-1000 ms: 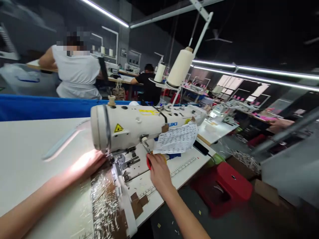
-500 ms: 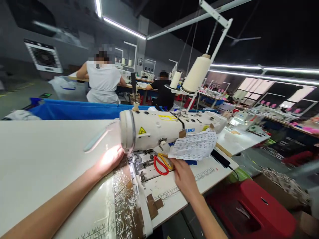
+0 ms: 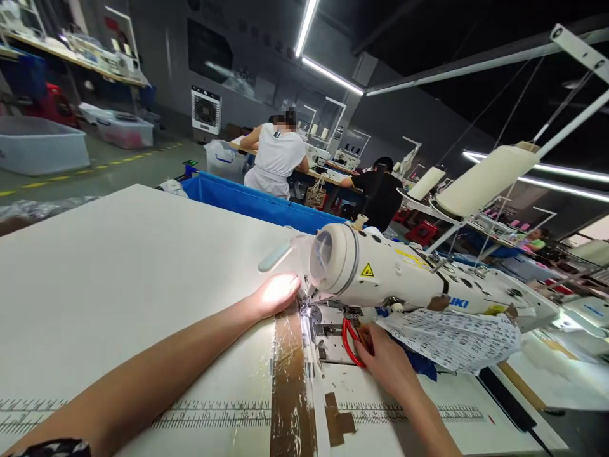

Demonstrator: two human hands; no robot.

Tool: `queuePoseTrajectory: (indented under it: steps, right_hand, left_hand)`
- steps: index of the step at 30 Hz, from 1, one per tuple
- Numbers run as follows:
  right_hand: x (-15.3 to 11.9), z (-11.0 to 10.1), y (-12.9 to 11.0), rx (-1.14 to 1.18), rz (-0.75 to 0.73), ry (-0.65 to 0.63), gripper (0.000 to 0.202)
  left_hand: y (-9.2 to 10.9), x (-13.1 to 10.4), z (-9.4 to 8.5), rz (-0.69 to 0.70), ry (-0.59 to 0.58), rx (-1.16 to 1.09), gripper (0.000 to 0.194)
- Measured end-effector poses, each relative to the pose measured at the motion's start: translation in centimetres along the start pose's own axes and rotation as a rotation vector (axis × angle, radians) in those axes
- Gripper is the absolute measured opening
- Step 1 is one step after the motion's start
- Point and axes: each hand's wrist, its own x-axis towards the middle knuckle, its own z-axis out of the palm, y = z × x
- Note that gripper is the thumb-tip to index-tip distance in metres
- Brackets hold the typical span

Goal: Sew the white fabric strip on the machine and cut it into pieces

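Observation:
My left hand (image 3: 278,295) lies beside the needle area of a white sewing machine (image 3: 380,263), its fingers together and washed out by the lamp; what they pinch, if anything, is hidden. Scissors (image 3: 349,346) with a red and a yellow handle loop lie on the machine bed. My right hand (image 3: 385,358) has its fingers curled round the yellow loop. Below my left hand, a strip of brown tape (image 3: 288,393) under shiny clear film runs toward me. A printed paper sheet (image 3: 457,336) hangs from the machine, right of my right hand.
The white table (image 3: 118,266) has a printed ruler (image 3: 214,414) along its front. A black phone (image 3: 507,400) with a cable lies at the right. Thread cones (image 3: 488,181) stand behind the machine. Beyond a blue cloth bin (image 3: 238,197), two people (image 3: 276,155) sit at other tables.
The view has swung left, so the machine appears further right. My right hand has moved from beside the scissors onto the yellow loop. My left hand stays near the needle.

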Motion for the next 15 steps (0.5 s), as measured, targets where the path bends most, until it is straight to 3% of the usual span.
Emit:
queuePoseTrajectory:
  steps: [3, 7, 10, 15]
  right_hand:
    - [1.8, -1.2, 0.6, -0.006, 0.004, -0.099, 0.013]
    - [2.3, -2.3, 1.0, 0.006, -0.042, -0.167, 0.022]
    - [2.4, -2.6, -0.1, -0.039, -0.084, -0.167, 0.010]
    - [4.2, -2.7, -2.7, -0.167, -0.114, -0.149, 0.026]
  left_hand:
    - [0.1, 0.1, 0.2, -0.031, -0.011, 0.081, 0.019]
    - [0.2, 0.4, 0.6, -0.036, -0.011, 0.121, 0.027]
    - [0.2, 0.6, 0.9, -0.026, -0.019, 0.123, 0.021]
    - [0.3, 0.5, 0.8, -0.025, 0.001, 0.121, 0.021]
